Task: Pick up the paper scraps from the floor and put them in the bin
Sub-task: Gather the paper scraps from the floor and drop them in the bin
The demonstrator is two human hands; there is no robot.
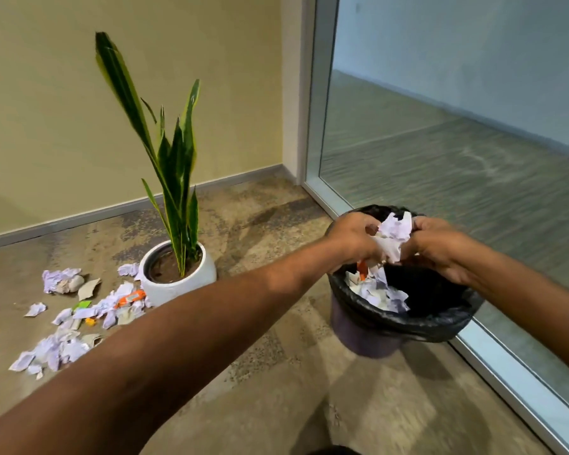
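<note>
My left hand (353, 238) and my right hand (440, 247) together grip a bunch of crumpled white and lilac paper scraps (395, 233) right above the bin's mouth. The bin (368, 336) is purple with a black liner folded over its rim and stands on the floor by the glass wall. Inside it lie more paper scraps (380, 292) and an orange bit. Several loose paper scraps (63, 348) lie scattered on the floor at the left, with an orange wrapper (130, 297) among them.
A white pot (178, 285) with a tall snake plant stands between the scattered scraps and the bin. A glass wall with a metal frame (519, 385) runs along the right. A beige wall with a grey skirting board closes the back.
</note>
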